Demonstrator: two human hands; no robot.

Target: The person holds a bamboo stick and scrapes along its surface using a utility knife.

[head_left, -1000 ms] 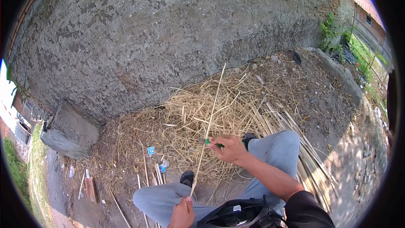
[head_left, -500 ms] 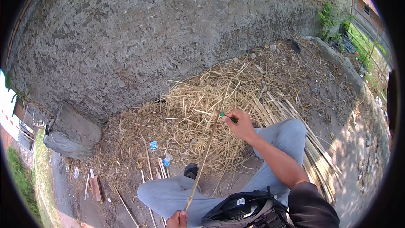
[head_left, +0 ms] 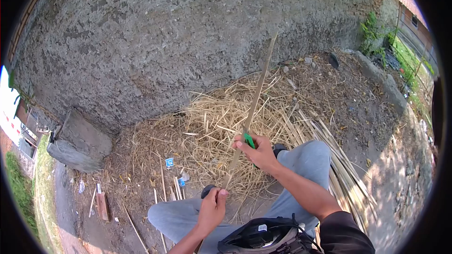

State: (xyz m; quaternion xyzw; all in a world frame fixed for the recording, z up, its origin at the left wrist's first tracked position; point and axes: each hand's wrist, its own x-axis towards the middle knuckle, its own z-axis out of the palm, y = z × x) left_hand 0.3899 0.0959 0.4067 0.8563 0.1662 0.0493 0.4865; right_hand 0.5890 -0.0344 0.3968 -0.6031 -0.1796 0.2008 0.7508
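A long, thin bamboo strip (head_left: 259,89) slants up from my lap towards the wall. My left hand (head_left: 213,207) is closed round its lower part. Further up the strip, my right hand (head_left: 262,153) grips a green-handled knife (head_left: 249,139) against it, thumb and fingers close to the strip. The knife's blade is mostly hidden. Beyond both hands lies a heap of pale bamboo shavings (head_left: 230,113) on the ground.
Split bamboo strips (head_left: 351,178) lie beside my right knee. A rough wall (head_left: 188,33) rises behind the shavings. To the left stand a concrete block (head_left: 82,138), a reddish-brown piece (head_left: 102,206) and blue wrappers (head_left: 169,162). An open black bag (head_left: 259,235) rests at my waist.
My left hand has come up and forward from the frame's bottom edge, carrying the strip further towards the wall. My right hand has shifted slightly down and left with the knife.
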